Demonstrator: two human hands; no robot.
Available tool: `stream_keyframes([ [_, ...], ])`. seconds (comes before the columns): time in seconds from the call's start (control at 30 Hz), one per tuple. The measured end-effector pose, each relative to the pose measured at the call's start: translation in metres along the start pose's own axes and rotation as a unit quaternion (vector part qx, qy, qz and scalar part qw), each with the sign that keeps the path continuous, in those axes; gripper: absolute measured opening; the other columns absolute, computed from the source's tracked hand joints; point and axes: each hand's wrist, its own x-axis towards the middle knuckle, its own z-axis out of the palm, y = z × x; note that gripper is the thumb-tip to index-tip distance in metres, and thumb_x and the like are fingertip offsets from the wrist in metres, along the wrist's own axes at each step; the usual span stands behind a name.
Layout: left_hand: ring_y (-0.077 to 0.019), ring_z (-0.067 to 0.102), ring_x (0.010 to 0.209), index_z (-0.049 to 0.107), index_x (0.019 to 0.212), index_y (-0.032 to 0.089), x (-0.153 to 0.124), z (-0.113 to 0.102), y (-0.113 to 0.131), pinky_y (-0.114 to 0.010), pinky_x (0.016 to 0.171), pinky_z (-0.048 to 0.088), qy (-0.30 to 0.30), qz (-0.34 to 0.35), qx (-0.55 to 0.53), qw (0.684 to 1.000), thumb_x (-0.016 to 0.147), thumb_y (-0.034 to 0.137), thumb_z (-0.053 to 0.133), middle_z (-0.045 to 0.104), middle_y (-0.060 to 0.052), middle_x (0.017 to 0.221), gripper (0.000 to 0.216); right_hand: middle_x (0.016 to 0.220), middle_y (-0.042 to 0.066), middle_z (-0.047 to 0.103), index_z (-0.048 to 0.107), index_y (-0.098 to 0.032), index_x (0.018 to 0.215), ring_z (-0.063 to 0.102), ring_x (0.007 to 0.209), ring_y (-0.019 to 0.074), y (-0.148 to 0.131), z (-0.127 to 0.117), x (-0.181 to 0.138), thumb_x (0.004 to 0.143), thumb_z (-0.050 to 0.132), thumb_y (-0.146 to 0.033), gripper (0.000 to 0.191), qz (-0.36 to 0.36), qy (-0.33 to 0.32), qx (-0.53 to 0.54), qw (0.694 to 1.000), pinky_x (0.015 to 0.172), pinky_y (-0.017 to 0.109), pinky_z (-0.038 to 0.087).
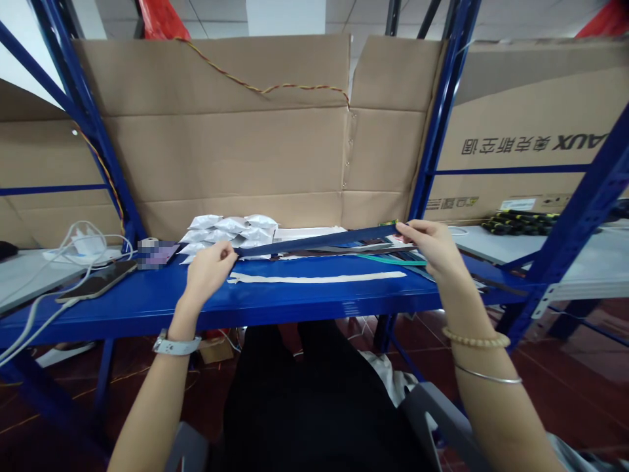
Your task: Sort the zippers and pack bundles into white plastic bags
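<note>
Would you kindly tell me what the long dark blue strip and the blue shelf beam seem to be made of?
The strip looks like thin flexible plastic or coated fabric, judging by its dull surface and slim edge, though that stays uncertain. The shelf beam looks like painted steel: glossy blue with reflections, matching the rack uprights.

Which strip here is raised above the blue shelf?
The dark blue strip, held between the left hand and right hand; the white strip and teal strip lie on the shelf.
</note>
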Motion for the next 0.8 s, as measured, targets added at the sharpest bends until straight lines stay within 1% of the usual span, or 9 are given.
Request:
stream_keyframes([
  [0.13,-0.0173,0.049,0.063,0.051,0.066,0.021,0.005,-0.012,-0.018,-0.026,0.058,0.029,0.001,-0.017,0.029,0.999,0.079,0.037,0.050,0.054,0.001,0.062,0.020,0.056,0.001,0.050,0.056,-0.018,0.057,0.044,0.056,0.0140,0.014,-0.018,0.006,0.070,0.066,-0.048,0.035,0.013,0.026,-0.037,0.999,0.055,0.029,0.032],
  [0.23,-0.0183,0.052,0.065,0.053,0.067,0.022,0.005,-0.014,-0.022,-0.026,0.060,0.031,-0.001,-0.011,0.050,0.999,0.079,0.037,0.050,0.057,0.000,0.064,0.019,0.056,0.002,0.052,0.060,-0.017,0.060,0.044,0.055,0.0139,0.022,-0.019,0.008,0.072,0.064,-0.048,0.034,-0.016,0.042,-0.096,0.994,0.054,0.029,0.031],
  [0.3,-0.0186,0.053,0.066,0.055,0.068,0.022,0.004,-0.011,-0.023,-0.026,0.061,0.032,-0.020,-0.003,0.057,0.998,0.079,0.037,0.050,0.059,-0.001,0.066,0.019,0.056,0.002,0.053,0.062,-0.016,0.062,0.046,0.055,0.0147,0.027,-0.018,0.010,0.075,0.060,-0.049,0.035,-0.034,0.044,-0.160,0.986,0.054,0.029,0.032],
  [0.4,-0.0185,0.056,0.066,0.059,0.069,0.022,0.005,-0.004,-0.029,-0.027,0.061,0.035,-0.100,0.026,0.041,0.994,0.078,0.040,0.051,0.063,-0.001,0.069,0.022,0.060,0.004,0.059,0.067,-0.016,0.067,0.052,0.060,0.0181,0.036,-0.019,0.013,0.077,0.058,-0.051,0.037,-0.031,-0.010,-0.257,0.966,0.057,0.030,0.035],
  [0.5,-0.0188,0.058,0.068,0.064,0.069,0.023,0.007,0.004,-0.038,-0.027,0.062,0.036,-0.161,0.043,0.033,0.985,0.076,0.040,0.055,0.067,-0.002,0.072,0.021,0.072,0.007,0.066,0.071,-0.018,0.080,0.059,0.070,0.0227,0.045,-0.015,0.014,0.076,0.058,-0.051,0.036,-0.006,-0.088,-0.359,0.929,0.063,0.032,0.039],
  [0.6,-0.0186,0.060,0.071,0.067,0.071,0.024,0.008,0.009,-0.043,-0.027,0.063,0.037,-0.181,0.043,0.035,0.982,0.073,0.038,0.059,0.069,-0.002,0.075,0.016,0.084,0.009,0.068,0.068,-0.018,0.104,0.062,0.078,0.0251,0.045,-0.001,0.010,0.077,0.058,-0.052,0.044,0.001,-0.124,-0.430,0.894,0.069,0.034,0.042],
  [0.67,-0.0182,0.060,0.071,0.067,0.074,0.025,0.007,0.008,-0.043,-0.027,0.063,0.038,-0.176,0.041,0.034,0.983,0.073,0.038,0.060,0.069,-0.002,0.076,0.016,0.090,0.011,0.068,0.063,-0.017,0.114,0.062,0.083,0.0250,0.037,0.015,0.006,0.080,0.056,-0.050,0.048,-0.033,-0.148,-0.432,0.889,0.071,0.033,0.043],
  [0.73,-0.0181,0.060,0.072,0.068,0.077,0.024,0.007,0.007,-0.040,-0.027,0.063,0.038,-0.159,0.035,0.033,0.986,0.075,0.040,0.059,0.070,-0.002,0.078,0.018,0.094,0.011,0.068,0.063,-0.017,0.113,0.062,0.086,0.0238,0.021,0.037,0.005,0.084,0.054,-0.044,0.040,-0.085,-0.192,-0.416,0.885,0.075,0.032,0.043],
  [0.8,-0.0182,0.060,0.074,0.068,0.080,0.024,0.006,0.004,-0.037,-0.027,0.063,0.038,-0.144,0.029,0.035,0.988,0.076,0.041,0.057,0.070,-0.002,0.080,0.020,0.097,0.010,0.069,0.065,-0.018,0.108,0.062,0.089,0.0223,0.002,0.065,0.008,0.087,0.052,-0.035,0.031,-0.132,-0.245,-0.403,0.872,0.078,0.031,0.043],
])
